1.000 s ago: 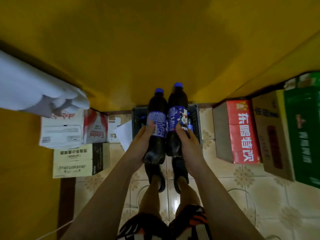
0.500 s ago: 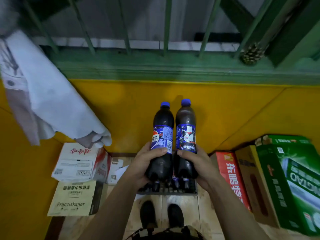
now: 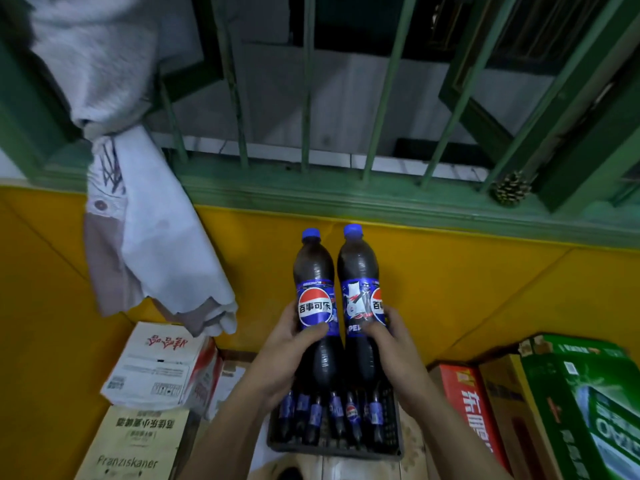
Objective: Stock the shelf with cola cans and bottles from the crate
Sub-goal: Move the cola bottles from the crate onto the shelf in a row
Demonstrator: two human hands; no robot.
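Two dark cola bottles with blue caps and blue labels are held upright side by side in front of a yellow wall. My left hand (image 3: 287, 348) grips the left bottle (image 3: 314, 292) at its label. My right hand (image 3: 393, 344) grips the right bottle (image 3: 358, 289) the same way. Directly below them on the floor stands a dark plastic crate (image 3: 391, 452) with several more cola bottles (image 3: 332, 417) standing in it. No shelf is in view.
White and beige cartons (image 3: 156, 368) are stacked on the floor at left. Red, brown and green cartons (image 3: 571, 403) stand at right. A pale cloth (image 3: 149, 244) hangs from the green barred window (image 3: 311, 199) above the wall.
Both hands have lifted the two bottles higher above the crate, and the view has tilted up, bringing the barred window into sight.
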